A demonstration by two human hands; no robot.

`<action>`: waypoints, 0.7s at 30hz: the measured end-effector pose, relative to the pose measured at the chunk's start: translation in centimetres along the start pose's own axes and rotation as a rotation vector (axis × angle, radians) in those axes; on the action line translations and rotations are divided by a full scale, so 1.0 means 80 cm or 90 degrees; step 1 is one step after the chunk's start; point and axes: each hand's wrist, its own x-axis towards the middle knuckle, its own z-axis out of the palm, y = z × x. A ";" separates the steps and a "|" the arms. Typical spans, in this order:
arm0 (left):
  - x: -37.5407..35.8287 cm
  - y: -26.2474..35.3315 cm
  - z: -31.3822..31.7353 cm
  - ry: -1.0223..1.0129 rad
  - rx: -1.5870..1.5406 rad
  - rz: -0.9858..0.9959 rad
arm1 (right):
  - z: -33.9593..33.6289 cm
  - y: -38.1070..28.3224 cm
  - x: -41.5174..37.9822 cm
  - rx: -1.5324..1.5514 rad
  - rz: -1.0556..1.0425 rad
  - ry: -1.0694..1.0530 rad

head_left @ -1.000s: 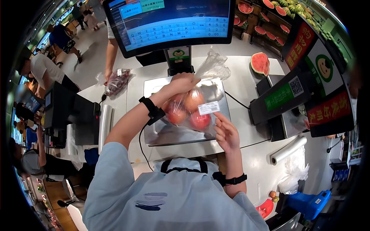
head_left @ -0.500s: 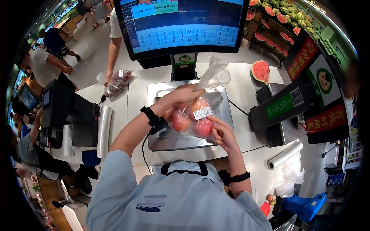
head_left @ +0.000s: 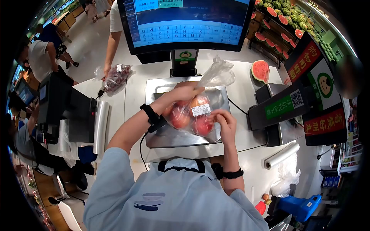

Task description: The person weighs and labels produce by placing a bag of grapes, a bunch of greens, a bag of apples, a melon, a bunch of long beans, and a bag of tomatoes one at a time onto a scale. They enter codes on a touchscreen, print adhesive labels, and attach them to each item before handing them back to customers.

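Note:
A clear plastic bag of apples (head_left: 180, 117) rests on the metal scale plate (head_left: 165, 141). My left hand (head_left: 184, 93) is closed around the gathered neck of the bag, whose loose top (head_left: 217, 75) sticks up beyond it. On the bag's front sits a white printed label (head_left: 200, 110). My right hand (head_left: 225, 121) is at the bag's right side, its bent fingers drawn together by the label's edge. Whether they pinch any plastic or label there I cannot make out.
A touchscreen (head_left: 185, 32) stands behind the scale. To the left, a bag of dark red fruit (head_left: 116, 79) lies under another person's hand (head_left: 106, 72), near a black printer (head_left: 65, 111). A cut watermelon (head_left: 260, 72), sign stand (head_left: 279, 107) and bag roll (head_left: 282, 155) are right.
My right hand has drawn its outstretched index finger back from the label and bent its fingers together at the label's right edge. The left hand keeps its hold on the bag.

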 end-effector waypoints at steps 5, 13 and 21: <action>0.000 -0.002 0.000 -0.003 -0.035 -0.007 | -0.001 0.031 0.065 0.239 0.224 -0.023; 0.013 -0.021 0.011 -0.004 -0.459 0.053 | -0.059 0.070 0.045 0.170 0.114 0.243; -0.074 0.074 -0.036 0.094 -0.419 0.008 | -0.052 0.063 -0.008 -0.029 0.343 -0.016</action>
